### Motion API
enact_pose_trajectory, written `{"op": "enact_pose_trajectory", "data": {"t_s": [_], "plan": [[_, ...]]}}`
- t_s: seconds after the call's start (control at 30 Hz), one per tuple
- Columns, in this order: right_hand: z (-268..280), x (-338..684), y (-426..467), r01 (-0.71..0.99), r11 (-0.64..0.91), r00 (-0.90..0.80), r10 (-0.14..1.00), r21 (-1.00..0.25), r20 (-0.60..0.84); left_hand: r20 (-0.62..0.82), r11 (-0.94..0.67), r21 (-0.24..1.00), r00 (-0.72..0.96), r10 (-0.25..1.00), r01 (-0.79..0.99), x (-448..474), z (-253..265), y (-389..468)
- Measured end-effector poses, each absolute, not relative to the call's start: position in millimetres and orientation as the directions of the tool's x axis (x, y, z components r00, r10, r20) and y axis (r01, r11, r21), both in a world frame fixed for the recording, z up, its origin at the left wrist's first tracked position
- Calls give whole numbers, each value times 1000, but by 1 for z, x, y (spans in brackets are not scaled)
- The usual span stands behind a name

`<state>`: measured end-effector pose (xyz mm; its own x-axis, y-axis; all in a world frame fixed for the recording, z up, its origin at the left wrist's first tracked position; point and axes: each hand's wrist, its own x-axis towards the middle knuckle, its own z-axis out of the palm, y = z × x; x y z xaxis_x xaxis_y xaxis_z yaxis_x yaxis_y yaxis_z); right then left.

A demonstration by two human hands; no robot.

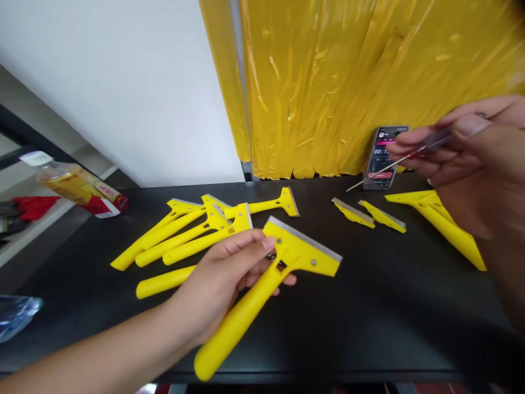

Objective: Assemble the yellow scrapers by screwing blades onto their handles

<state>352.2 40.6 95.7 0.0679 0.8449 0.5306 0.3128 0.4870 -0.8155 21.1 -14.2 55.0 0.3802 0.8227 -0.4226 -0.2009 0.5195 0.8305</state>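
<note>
My left hand (241, 262) is closed on a yellow scraper (262, 290), its thumb and fingers gripping the head near the left screw. Two screws show in that head, and a metal blade runs along its upper edge. Up at the right, my right hand (471, 142) is closed around a screwdriver (437, 140) whose thin shaft points left and down, away from the scraper. Several more yellow scrapers (184, 235) lie in an overlapping group left of my left hand. Two loose blade holders (383, 216) lie below the screwdriver's tip, and a yellow scraper handle (449, 224) is partly hidden by my right hand.
A phone (385, 158) with a timer on its screen leans against the yellow plastic sheeting (348, 82) at the back. A drink bottle (82, 186) lies tilted at the left. Clear plastic (16, 317) sits at the black table's (369, 328) left edge.
</note>
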Motion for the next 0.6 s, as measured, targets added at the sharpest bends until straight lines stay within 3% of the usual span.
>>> {"op": "enact_pose_trajectory", "data": {"t_s": [0.07, 0.13, 0.2, 0.27, 0.47, 0.6], "plan": [[91, 369, 47, 115, 434, 137, 884, -894, 447, -338, 429, 891, 412, 846, -150, 35, 66, 0], [86, 380, 51, 291, 365, 167, 891, -885, 422, -248, 326, 941, 467, 849, -93, 56, 70, 21], [82, 387, 55, 651, 193, 129, 925, -734, 357, -155, 179, 984, 535, 830, 8, 80, 68, 44], [79, 392, 58, 846, 58, 76, 971, -530, 226, -162, 149, 986, 551, 819, 69, 102, 60, 67], [78, 433, 73, 971, -142, 147, 989, -193, 10, -215, 32, 950, 573, 791, 312, 143, 32, 104], [68, 471, 78, 976, -203, 188, 969, -84, -159, -237, -78, 882, 579, 780, 465, 148, 17, 112]]}}
